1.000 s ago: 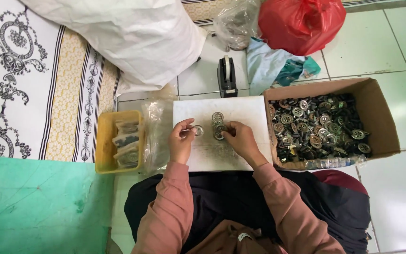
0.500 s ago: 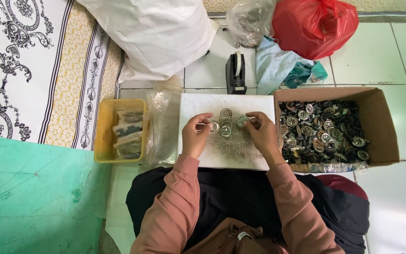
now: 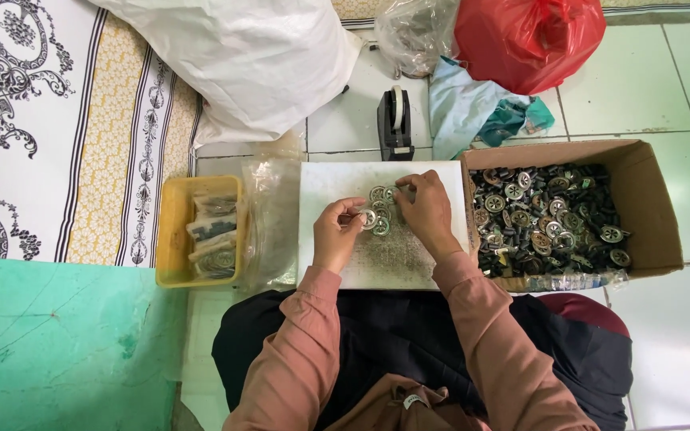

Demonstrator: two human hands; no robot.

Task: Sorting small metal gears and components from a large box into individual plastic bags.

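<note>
Person sat on tiled floor, white board on lap edge. Left hand pinched one small round metal disc between fingertips. Right hand rested fingers on cluster of discs mid-board (whether it gripped one, could not tell). Cardboard box of same parts at right, yellow tray at left, tape dispenser beyond board.

two hands, one cardboard box
</note>
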